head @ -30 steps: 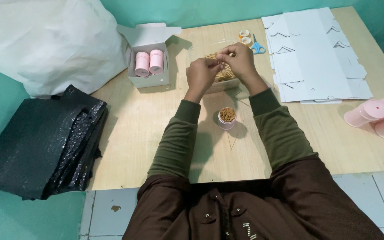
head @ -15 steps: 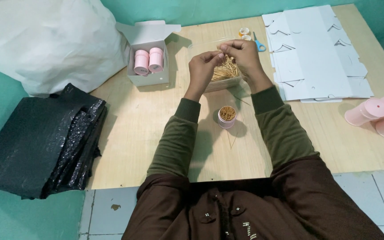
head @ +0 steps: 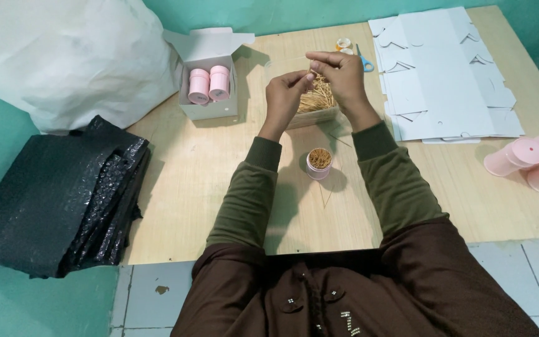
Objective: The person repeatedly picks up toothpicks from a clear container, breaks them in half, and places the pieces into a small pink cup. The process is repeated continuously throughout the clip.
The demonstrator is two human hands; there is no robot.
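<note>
1. Toothpicks [head: 317,97] heaped in a clear tray [head: 312,115] at mid-table, right under both hands.
2. Left hand [head: 284,93] and right hand [head: 342,76] raised over the heap, fingertips pinched together, apparently on a few sticks; too thin to make out.
3. Pink tub [head: 319,163] nearer the body, upright, open, packed with sticks.
4. White carton [head: 210,93] left of the tray, flaps up, two pink lidded tubs inside.
5. Flat white cutouts [head: 450,75] stacked at right; scissors [head: 364,61] just beside them, partly hidden by the right hand.
6. Pink tubs [head: 531,159] lying at the right edge, cut off.
7. Black bags [head: 51,200] left; white sack [head: 57,56] above.
</note>
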